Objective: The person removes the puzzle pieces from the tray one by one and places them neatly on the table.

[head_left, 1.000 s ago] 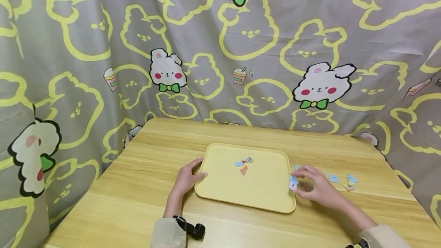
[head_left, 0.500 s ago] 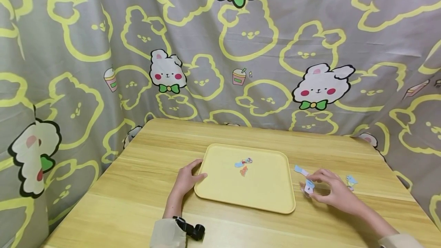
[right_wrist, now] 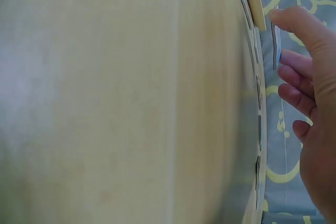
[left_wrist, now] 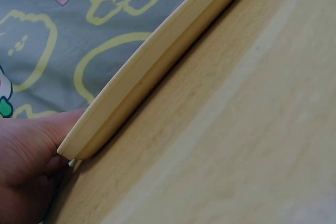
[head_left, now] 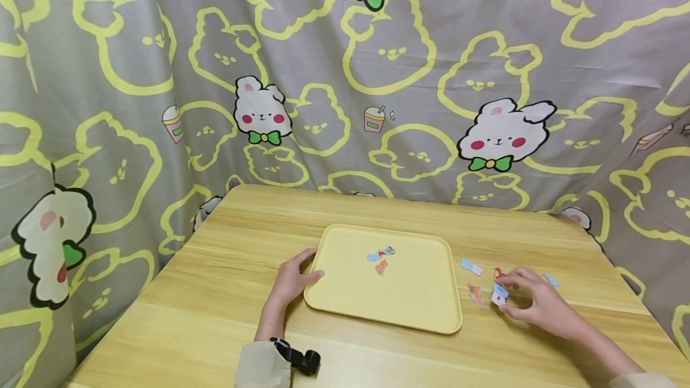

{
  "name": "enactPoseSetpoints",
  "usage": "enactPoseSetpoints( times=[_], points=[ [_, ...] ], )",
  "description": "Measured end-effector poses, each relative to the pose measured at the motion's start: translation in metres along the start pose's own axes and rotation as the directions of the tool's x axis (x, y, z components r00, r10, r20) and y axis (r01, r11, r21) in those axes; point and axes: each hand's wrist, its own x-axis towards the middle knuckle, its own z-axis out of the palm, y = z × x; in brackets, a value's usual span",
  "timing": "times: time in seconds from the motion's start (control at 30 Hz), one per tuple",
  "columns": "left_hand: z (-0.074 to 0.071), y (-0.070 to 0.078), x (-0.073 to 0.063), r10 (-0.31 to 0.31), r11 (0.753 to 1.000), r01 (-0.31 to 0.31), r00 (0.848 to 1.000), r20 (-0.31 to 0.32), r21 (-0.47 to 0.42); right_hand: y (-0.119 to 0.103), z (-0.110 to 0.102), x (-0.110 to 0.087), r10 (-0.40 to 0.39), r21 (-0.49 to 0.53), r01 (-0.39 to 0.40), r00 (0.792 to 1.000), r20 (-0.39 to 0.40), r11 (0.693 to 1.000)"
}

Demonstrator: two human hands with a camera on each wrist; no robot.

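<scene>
My left hand [head_left: 294, 279] grips the left edge of the yellow tray [head_left: 420, 304], its thumb over the rim. In the left wrist view, that hand [left_wrist: 31, 161] is partly hidden behind the tray's edge. Right of the tray, my right hand [head_left: 541, 304] pinches a light blue and white puzzle piece [head_left: 499, 295] between thumb and fingers. The right wrist view shows this thin piece [right_wrist: 276, 43] edge-on, above the tabletop. On the tray lie a blue and multicoloured piece [head_left: 373, 257] and an orange piece [head_left: 381, 266].
On the wooden table [head_left: 226, 328], a blue and pink piece [head_left: 471, 266] and an orange piece [head_left: 475, 294] lie beside the tray. A red piece [head_left: 498, 272] and a blue piece [head_left: 552, 280] are partly behind the right hand. A patterned curtain [head_left: 323, 172] surrounds the table.
My right hand has moved right, away from the tray's right edge, with the puzzle piece still pinched. The orange piece beside the tray has come into full view. My left hand stays put.
</scene>
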Motion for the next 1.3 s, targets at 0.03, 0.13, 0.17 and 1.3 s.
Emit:
enactPoseSetpoints(
  times=[0.03,0.13,0.17,1.3],
  points=[
    [0.0001,-0.0001,0.0,-0.001,1.0,0.001,1.0,0.0,0.001,0.0007,0.0,-0.0004,-0.001,-0.007,0.001,1.0,-0.002,1.0],
    [0.0002,-0.0005,0.0002,-0.003,1.0,0.003,1.0,0.002,0.002,0.002,0.0001,-0.0013,0.006,-0.037,-0.006,1.0,-0.001,0.999],
    [0.0003,-0.0005,0.0003,-0.003,1.0,0.003,1.0,0.004,0.002,0.0024,0.0002,-0.0016,0.009,-0.046,-0.009,1.0,0.002,0.999],
    [-0.0009,0.0012,0.0,0.003,1.0,-0.003,1.0,0.004,-0.008,0.0058,-0.003,-0.0068,0.048,-0.126,-0.043,0.998,0.036,0.991]
  ],
)
